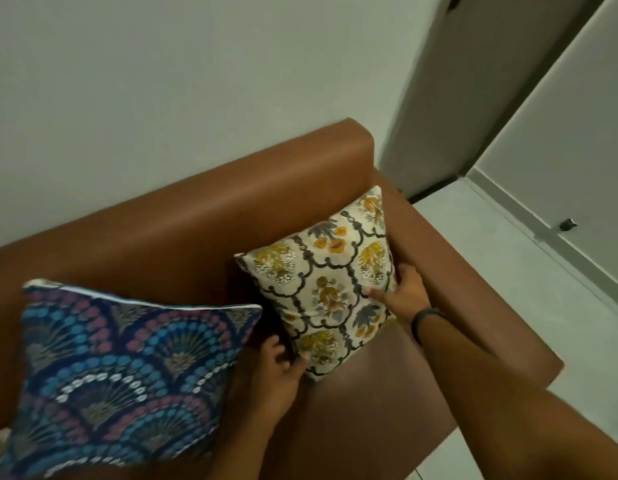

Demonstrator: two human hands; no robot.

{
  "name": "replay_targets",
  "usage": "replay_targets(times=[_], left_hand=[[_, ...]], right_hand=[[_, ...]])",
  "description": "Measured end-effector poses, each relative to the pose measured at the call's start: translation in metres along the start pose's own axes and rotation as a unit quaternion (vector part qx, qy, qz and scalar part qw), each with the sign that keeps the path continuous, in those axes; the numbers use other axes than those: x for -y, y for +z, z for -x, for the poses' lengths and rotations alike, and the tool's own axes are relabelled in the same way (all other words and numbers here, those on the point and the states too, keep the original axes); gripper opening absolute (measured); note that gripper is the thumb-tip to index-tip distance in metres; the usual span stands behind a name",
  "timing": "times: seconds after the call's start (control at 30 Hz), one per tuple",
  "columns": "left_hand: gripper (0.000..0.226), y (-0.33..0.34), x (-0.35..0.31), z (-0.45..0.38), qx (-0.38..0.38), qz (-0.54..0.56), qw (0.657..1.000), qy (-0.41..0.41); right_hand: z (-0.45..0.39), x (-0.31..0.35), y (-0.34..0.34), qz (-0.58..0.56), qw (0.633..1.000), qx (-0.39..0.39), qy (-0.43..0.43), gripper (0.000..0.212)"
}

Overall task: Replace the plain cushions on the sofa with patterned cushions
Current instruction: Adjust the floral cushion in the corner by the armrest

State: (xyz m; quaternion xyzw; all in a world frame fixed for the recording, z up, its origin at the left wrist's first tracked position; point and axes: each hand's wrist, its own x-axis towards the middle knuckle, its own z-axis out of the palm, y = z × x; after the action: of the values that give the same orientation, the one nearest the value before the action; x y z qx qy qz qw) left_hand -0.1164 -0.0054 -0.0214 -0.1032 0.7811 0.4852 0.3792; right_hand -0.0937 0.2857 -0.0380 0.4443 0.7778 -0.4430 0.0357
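Standing upright in the sofa's right rear corner: cream square floral-print fabric cushion (330, 285), pressed between both hands. Left hand (280, 367) clasps its lower-left edge; right hand (403, 292) its right edge, fingers (378, 293) spread flat. Step: seating it; next, release. Blue fan-patterned cushion (124, 372) leans just beside it on the brown leather sofa (231, 206).

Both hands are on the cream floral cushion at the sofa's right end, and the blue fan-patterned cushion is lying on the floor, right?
Not quite. The head view shows the blue fan-patterned cushion on the brown leather sofa, not the floor. The rest holds: the left hand and right hand are on the cream floral cushion at the sofa's right end.
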Motion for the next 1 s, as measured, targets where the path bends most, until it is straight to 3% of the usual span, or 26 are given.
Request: replay_targets(times=[0.23,0.37,0.53,0.67,0.83,1.0], left_hand=[[0.141,0.072,-0.059,-0.086,-0.094,-0.043,0.994,-0.029],[0.143,0.089,-0.047,-0.097,-0.114,0.037,0.992,-0.049],[0.128,0.095,-0.038,-0.084,-0.126,0.097,0.987,-0.038],[0.131,0.092,-0.039,-0.076,-0.098,0.186,0.977,-0.032],[0.141,0.082,-0.066,-0.079,-0.051,0.212,0.976,-0.018],[0.139,0.102,-0.071,-0.088,-0.071,0.251,0.965,-0.034]], right_hand=[[-0.111,-0.003,-0.016,-0.028,0.991,0.13,-0.023,0.129],[-0.128,-0.022,-0.009,-0.055,0.984,0.161,-0.045,0.116],[-0.094,-0.012,-0.024,-0.071,0.98,0.116,-0.143,0.098],[-0.05,0.021,-0.046,0.006,0.972,0.004,-0.233,0.094],[-0.024,0.06,-0.063,0.08,0.942,-0.13,-0.301,0.102],[-0.065,0.08,-0.072,0.161,0.953,-0.057,-0.251,0.116]])
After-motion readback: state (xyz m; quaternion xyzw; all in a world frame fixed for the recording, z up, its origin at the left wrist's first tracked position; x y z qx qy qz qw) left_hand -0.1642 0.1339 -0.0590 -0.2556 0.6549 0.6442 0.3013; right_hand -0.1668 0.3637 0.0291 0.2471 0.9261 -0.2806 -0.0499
